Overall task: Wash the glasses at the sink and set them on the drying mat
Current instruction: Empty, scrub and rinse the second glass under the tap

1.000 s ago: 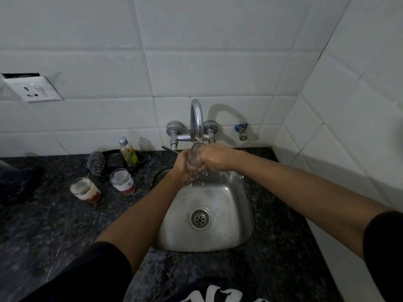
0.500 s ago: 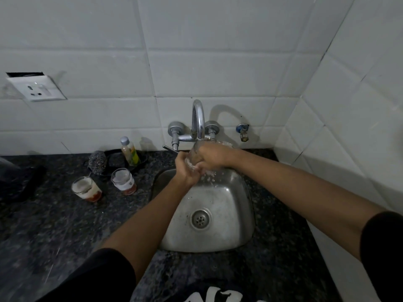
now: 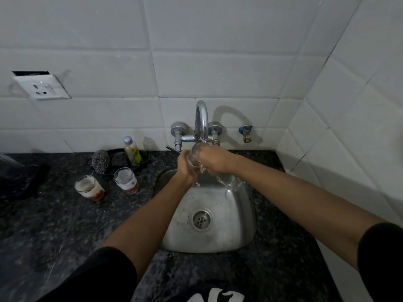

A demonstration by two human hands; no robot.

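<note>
Item: small clear drinking glass [image 3: 194,154], transparent, wet, mostly hidden between two hands; held directly under the spout of the curved chrome wall tap [image 3: 201,120], above the back edge of the square stainless-steel sink [image 3: 218,236]. Water spills from it and splashes into the basin.

Left hand [image 3: 185,168]: raised from below, fingers curled round the near-left side of the glass, gripping it.

Right hand [image 3: 214,160]: reaching in from the right, forearm extended over the sink rim, fingers wrapped over the glass's right side and top. Whether any fingers go inside the glass cannot be told.

Also on the dark speckled stone worktop [image 3: 54,225], left of the sink: two short unwashed glasses with reddish-brown dregs, one [image 3: 89,188] further left, one [image 3: 126,180] nearer the sink, standing upright and apart.
</note>
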